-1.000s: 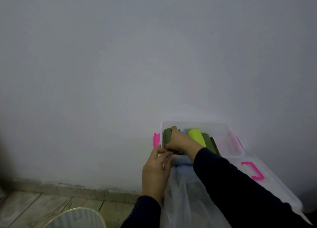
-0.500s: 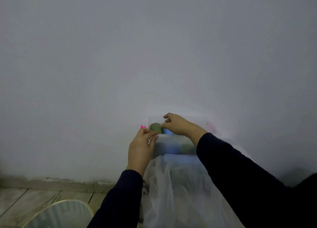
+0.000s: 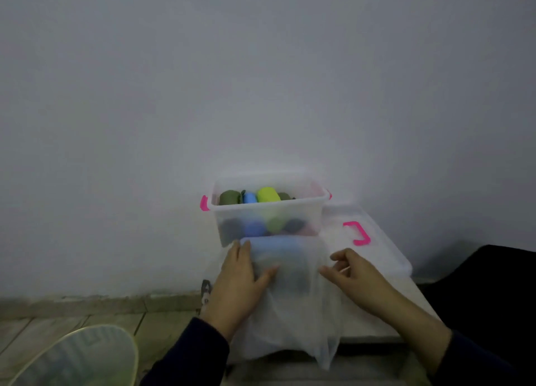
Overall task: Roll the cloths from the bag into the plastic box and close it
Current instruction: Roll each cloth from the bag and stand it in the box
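So the plastic box is already pretty loaded: rolled cloths in olive, blue and lime poke up at the rim, and more colours show through the cloudy front wall lower down. It sits against the wall, lid off. The lid with its pink handle lies flat just to the right of the box, so closing hasn't happened yet.

Right in front of the box is the translucent bag, and something blue plus a darker shape shows through it, so I'd guess at least a cloth or two is left to roll. The left hand lies flat on the bag's left side, fingers straight, thumb pressing the plastic. The right hand has its fingers loosely curled at the bag's right edge; can't tell if it's actually pinching the plastic.
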